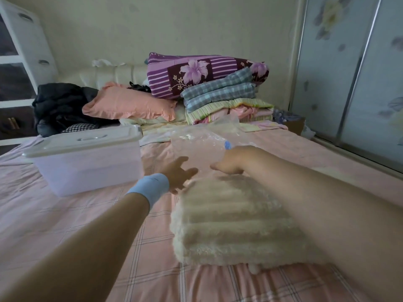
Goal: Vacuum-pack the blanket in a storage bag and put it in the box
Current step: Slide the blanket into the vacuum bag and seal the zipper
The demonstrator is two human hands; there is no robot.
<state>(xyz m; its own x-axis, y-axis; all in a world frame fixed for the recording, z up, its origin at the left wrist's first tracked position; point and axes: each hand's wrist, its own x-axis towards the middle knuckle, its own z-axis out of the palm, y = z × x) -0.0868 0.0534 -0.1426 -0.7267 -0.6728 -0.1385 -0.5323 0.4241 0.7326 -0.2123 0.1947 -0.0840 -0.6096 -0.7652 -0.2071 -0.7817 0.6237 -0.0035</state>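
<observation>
A wide bed (65, 214) with a pink checked sheet fills most of the view. At the right side stands a wardrobe (349, 73) with sliding doors that carry a pale flower pattern. At the far left there is a white drawer unit (19, 62). At the head of the bed lies a pile of folded bedding (218, 94), with a purple flowered quilt on top. Beside the pile there is a pink pillow (128, 103), and left of the pillow a heap of dark clothes (56, 103).

The blanket (229, 225), cream and fluffy, lies folded on the sheet in front of the person, partly under the right forearm. It is not in the bag. The box (87, 168), of clear plastic, stands on the bed to the left of the blanket, and its white lid (87, 140) is on it. The storage bag (196, 147), clear and wrinkled, lies flat on the sheet just behind the blanket.

Both arms reach forward. The left hand (178, 173) is over the near edge of the bag with the fingers spread wide, and it holds nothing. The right hand (229, 164) is at the bag too, with the thumb pointing left. Its fingers are hidden and blurred, so it cannot be told if they grip the plastic.

A light blue wristband (150, 186) sits on the left wrist. A small blue valve (227, 145) shows on the bag, just behind the right hand.
</observation>
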